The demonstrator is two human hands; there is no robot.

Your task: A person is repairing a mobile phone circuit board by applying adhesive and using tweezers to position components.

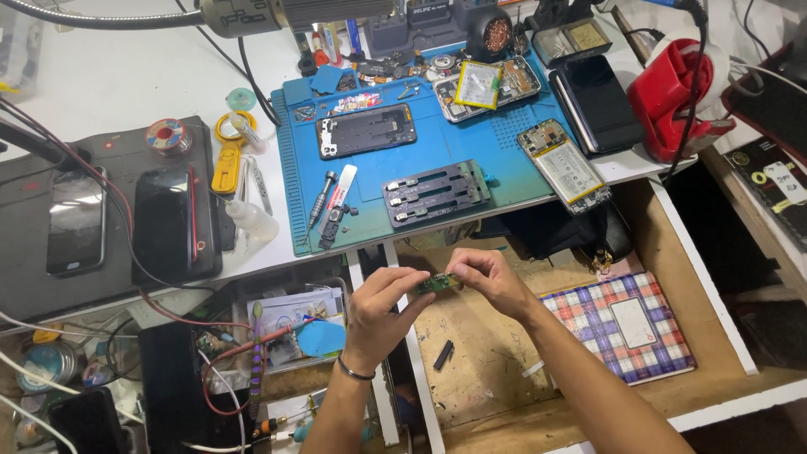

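I see my left hand and right hand pinching a small green board at centre frame, below the blue mat; opened phones lie above, unassembled.

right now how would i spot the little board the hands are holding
Start at the blue work mat on the white bench, then drop below its front edge to the open wooden drawer. Above the drawer, the left hand and right hand pinch a small green circuit board between their fingertips. It is the only part held in the air; the opened phones lie on the mat.
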